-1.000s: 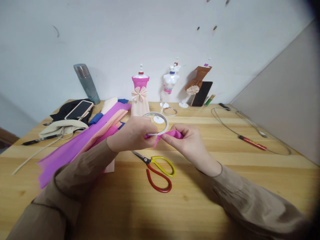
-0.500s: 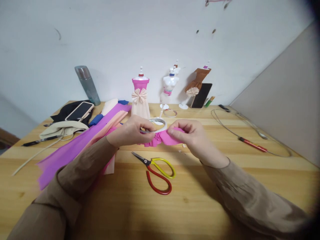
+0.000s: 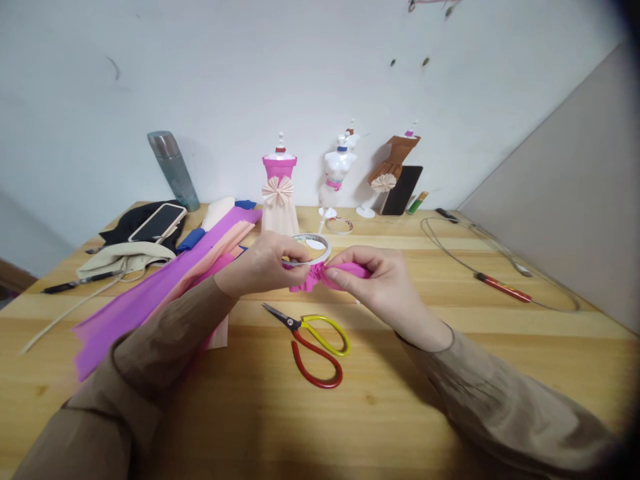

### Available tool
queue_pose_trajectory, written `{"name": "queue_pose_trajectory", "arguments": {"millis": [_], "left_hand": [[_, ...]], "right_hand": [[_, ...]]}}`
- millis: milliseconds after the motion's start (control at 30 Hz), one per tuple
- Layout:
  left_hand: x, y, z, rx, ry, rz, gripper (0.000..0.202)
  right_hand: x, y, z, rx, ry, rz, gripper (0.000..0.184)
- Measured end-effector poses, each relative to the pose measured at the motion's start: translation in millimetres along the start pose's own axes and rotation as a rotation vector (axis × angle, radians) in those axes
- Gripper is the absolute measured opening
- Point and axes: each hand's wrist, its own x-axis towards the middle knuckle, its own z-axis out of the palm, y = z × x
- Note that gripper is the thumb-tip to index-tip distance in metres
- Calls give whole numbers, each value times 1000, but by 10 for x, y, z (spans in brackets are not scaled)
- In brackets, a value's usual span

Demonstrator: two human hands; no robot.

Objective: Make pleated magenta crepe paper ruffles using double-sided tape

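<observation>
Between my two hands stretches a strip of pink crepe paper, its middle gathered into small folds. My left hand is closed in a pinch on the strip's left part, with a roll of tape against the fingers. The tape roll's lower edge lies along the paper. Thumb and fingers of my right hand pinch the strip close to the gathers, and its smooth right end sticks out between them. On the table below lie scissors with one yellow and one red handle, blades slightly apart.
Purple and peach paper sheets lie at the left, near a phone and a bottle. Small dress forms, one in pink, one bare white and one in brown, stand behind. A red-handled cabled tool lies right.
My right hand has moved left along the pink strip, closer to my left hand. The gathers look tighter and the strip between the hands is shorter.
</observation>
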Motion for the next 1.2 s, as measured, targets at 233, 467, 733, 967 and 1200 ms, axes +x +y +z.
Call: {"name": "queue_pose_trajectory", "arguments": {"millis": [233,467,733,967,1200], "left_hand": [[12,63,-44,-38,-22,-23,21],[20,92,-65,-52,-45,-20,18],[19,79,-52,-26,-27,7,18],[21,123,-39,-32,-19,7,18],[-5,58,0,-146,-80,-18,19]], "right_hand": [[42,46,-22,-4,21,-35,12],[47,70,-31,-56,43,-30,23],[48,91,-4,9,19,16,24],[33,98,22,13,34,25,25],[13,111,46,-102,51,-60,26]]}}
